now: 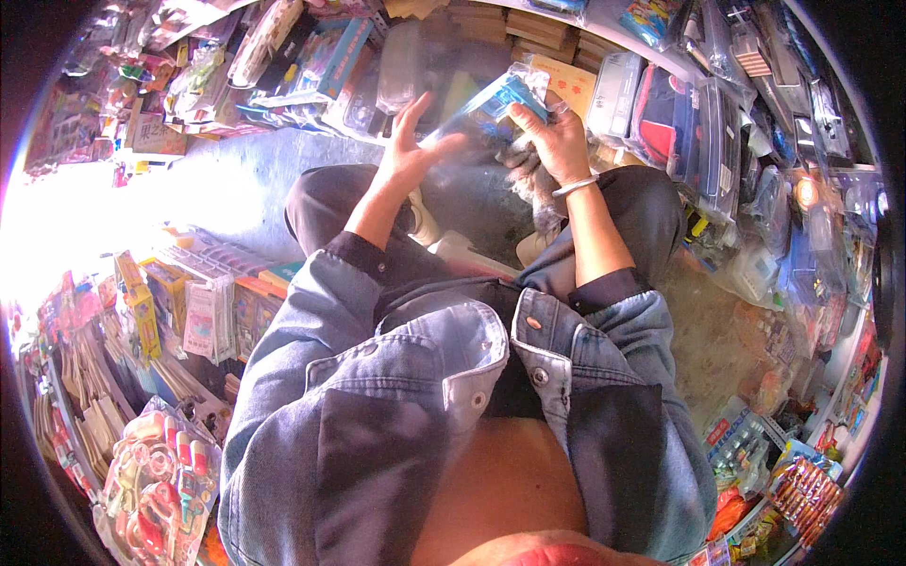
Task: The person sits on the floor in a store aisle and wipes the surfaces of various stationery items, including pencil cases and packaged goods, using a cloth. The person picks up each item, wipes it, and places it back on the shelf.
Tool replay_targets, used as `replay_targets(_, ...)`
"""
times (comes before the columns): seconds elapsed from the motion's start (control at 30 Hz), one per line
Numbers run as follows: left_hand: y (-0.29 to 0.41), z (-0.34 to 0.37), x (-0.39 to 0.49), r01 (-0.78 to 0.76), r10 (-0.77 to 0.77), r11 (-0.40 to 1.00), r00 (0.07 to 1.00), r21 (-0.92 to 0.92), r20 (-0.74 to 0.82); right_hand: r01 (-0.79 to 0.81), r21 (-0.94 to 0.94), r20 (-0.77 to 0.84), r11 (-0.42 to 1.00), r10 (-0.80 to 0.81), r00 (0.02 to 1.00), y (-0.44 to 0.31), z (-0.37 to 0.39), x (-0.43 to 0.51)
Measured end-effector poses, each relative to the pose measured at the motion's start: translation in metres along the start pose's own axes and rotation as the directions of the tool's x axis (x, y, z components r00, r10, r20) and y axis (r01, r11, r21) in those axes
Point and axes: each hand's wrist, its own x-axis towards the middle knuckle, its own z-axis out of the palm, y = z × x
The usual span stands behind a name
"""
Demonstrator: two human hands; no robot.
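My right hand grips a clear plastic package with something blue inside, its thumb on top. A grey, crumpled piece of cloth hangs below that hand, and it looks held there too; its exact kind is unclear. My left hand is apart from it, fingers spread and blurred, close to the package's left end. Whether its thumb touches the plastic I cannot tell. Behind the left hand, a translucent plastic case lies on the low shelf.
Packed shelf goods curve around me. Ahead right stand a grey-white case and a dark blue pencil case. Boxed goods lie at left, with a toy set in clear plastic below. Concrete floor shows at right.
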Motion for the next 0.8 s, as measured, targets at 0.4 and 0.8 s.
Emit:
replay_targets(0.4, 0.044, 0.015, 0.029, 0.074, -0.024, 0.993, 0.883, -0.089, 0.468, -0.144, -0.038, -0.125, 0.989, 0.138, 0.982, 0.019, -0.017, 0.005)
replay_targets(0.8, 0.049, 0.063, 0.029, -0.154, 0.072, 0.985, 0.788, 0.083, 0.612, 0.27, -0.715, 0.021, 0.646, -0.366, 0.931, 0.001, 0.008, 0.01)
